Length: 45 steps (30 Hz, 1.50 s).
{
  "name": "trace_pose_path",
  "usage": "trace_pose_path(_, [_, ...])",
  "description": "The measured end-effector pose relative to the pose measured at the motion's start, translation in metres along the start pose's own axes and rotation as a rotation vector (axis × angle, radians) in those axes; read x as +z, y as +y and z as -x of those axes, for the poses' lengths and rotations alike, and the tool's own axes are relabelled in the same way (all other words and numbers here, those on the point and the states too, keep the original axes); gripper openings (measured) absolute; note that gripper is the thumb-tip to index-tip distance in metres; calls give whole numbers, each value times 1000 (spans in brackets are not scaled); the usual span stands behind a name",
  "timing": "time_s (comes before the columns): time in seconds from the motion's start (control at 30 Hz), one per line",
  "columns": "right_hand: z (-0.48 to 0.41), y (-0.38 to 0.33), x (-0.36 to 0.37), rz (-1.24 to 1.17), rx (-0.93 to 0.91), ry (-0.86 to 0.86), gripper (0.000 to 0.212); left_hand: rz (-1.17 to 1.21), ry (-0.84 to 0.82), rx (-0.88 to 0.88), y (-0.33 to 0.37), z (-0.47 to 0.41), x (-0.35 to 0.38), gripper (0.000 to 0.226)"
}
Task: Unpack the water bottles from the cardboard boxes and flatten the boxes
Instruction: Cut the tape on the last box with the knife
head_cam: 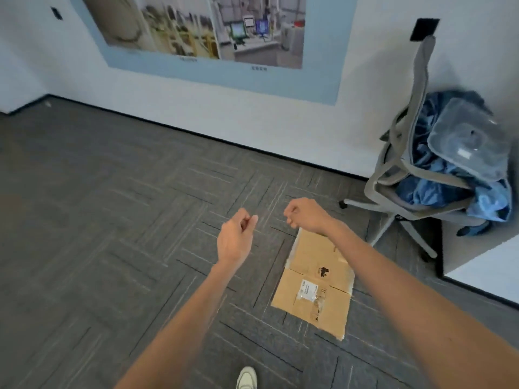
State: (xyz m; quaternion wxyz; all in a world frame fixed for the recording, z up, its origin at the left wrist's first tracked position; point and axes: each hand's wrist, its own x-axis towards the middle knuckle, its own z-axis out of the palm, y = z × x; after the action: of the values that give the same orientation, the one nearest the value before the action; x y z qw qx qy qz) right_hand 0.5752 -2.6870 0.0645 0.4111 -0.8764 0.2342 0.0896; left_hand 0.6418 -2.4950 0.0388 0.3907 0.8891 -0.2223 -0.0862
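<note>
- I am watching my left grip (236,237) hovering over the grey carpet floor (112,220), fingers curling in on nothing.
- My right grip (306,214) is hanging beside it, likewise curling closed, holding nothing.
- The flattened brown cardboard box (311,287) is lying on the floor beneath my right forearm.

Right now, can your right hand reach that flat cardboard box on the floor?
Probably yes. The right hand holds nothing and hovers over the far edge of the cardboard box, with nothing between them. The box lies flat on the carpet, so the person would likely have to bend down.
</note>
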Motion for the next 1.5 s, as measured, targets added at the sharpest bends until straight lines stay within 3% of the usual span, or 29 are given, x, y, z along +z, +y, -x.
trace_pose_path(0.17, [20,-67,49,85,-179,-220,14,28,216,-139,-34,80,-67,40])
trace_pose_path(0.4, [89,-208,210,280,-559,-569,15,-63,635,-481,-110,258,-193,46])
trace_pose_path(0.7, [289,-353,440,509,-1012,-958,17,-10,1059,-898,-202,523,-296,65])
trace_pose_path(0.87, [427,-406,587,637,-1123,-1148,15,43,1183,-1088,-261,694,-330,58])
trace_pose_path(1.0, [547,-439,687,689,-1203,-1296,15,174,1270,-1141,-289,828,-363,42])
trace_pose_path(1.2, [692,-479,791,771,-1338,-1423,13,139,1308,-1242,-303,976,-408,17])
trace_pose_path(1.5, [836,-543,953,837,-1481,-1507,17,187,1531,-1229,-380,1133,-501,9])
